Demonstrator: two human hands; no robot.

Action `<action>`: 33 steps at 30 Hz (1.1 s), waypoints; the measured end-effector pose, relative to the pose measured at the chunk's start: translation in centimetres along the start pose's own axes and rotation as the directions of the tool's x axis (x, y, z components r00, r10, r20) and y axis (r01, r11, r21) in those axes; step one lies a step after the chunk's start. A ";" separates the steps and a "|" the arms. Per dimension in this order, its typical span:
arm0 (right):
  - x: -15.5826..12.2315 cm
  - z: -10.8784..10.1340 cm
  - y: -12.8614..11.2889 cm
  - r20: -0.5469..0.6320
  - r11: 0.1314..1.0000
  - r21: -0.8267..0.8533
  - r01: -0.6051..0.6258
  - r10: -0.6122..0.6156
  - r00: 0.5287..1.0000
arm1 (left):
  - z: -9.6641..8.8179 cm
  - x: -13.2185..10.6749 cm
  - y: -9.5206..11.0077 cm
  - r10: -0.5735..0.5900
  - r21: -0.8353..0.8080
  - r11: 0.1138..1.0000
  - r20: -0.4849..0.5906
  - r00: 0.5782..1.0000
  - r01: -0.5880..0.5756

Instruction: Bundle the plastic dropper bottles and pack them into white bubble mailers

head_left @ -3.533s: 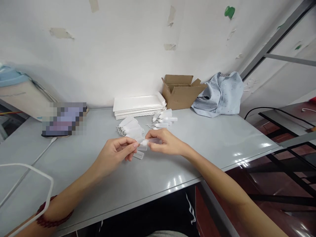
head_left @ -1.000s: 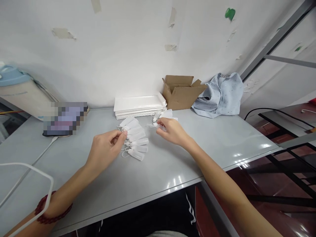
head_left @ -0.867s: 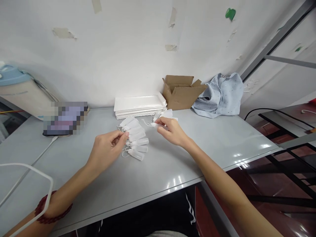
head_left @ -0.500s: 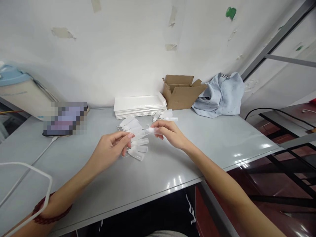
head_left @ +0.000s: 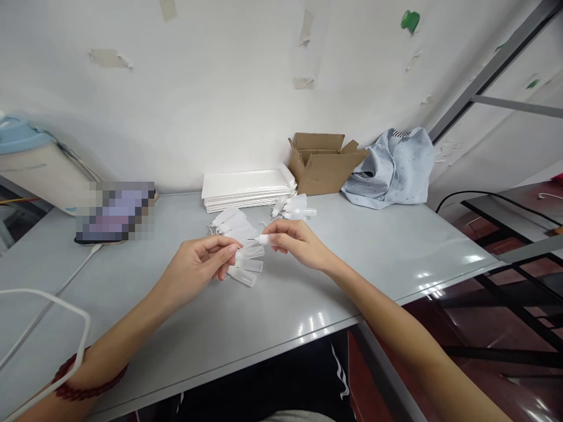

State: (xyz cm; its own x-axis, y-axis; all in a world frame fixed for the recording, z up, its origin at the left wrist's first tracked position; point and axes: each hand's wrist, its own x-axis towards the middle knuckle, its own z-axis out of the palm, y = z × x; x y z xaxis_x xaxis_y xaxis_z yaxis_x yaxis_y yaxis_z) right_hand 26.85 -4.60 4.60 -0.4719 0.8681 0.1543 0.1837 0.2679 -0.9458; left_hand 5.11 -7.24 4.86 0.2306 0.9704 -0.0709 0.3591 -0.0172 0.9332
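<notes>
My right hand (head_left: 299, 241) pinches a small white needle-tip bottle (head_left: 264, 239), its thin dark needle pointing left. My left hand (head_left: 204, 261) is closed, thumb against fingertips, just left of that needle; whatever sits between them is too small to make out. Several translucent bottles (head_left: 244, 276) lie fanned out on the table just beyond and beside my left fingertips, partly hidden by them. More of the same bottles (head_left: 231, 220) spread behind that hand. Another small cluster of bottles (head_left: 301, 205) rests farther back, beyond my right hand.
A stack of white flat boxes (head_left: 246, 184) stands by the wall beside an open cardboard box (head_left: 329, 170). Light blue cloth (head_left: 391, 170) lies to the right. At left are a blurred-out phone (head_left: 118, 211), its white cable (head_left: 65, 287) and a blue-lidded container (head_left: 39, 164).
My right hand has dropped slightly toward me with the bottle and turned it a little. The needle now shows more plainly. My left hand has barely shifted.
</notes>
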 end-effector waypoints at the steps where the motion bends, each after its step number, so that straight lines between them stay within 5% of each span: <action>1: 0.0 0.1 -0.1 0.005 1.000 -0.005 -0.003 0.003 1.000 | 0.0 0.0 -0.1 0.013 0.002 1.000 0.013 1.000 -0.013; 33: -0.3 0.5 -0.3 0.075 0.988 -0.152 0.026 -0.014 0.997 | 0.3 -0.4 -0.2 0.070 0.039 0.997 0.086 0.994 -0.073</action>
State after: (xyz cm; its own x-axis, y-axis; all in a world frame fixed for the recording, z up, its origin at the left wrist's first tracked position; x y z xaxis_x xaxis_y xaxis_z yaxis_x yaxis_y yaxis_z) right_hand 26.46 -5.16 4.68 -0.5374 0.8306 0.1460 0.3007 0.3505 -0.8870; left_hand 5.21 -7.69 4.59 0.3316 0.9427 -0.0356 0.3758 -0.0974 0.9216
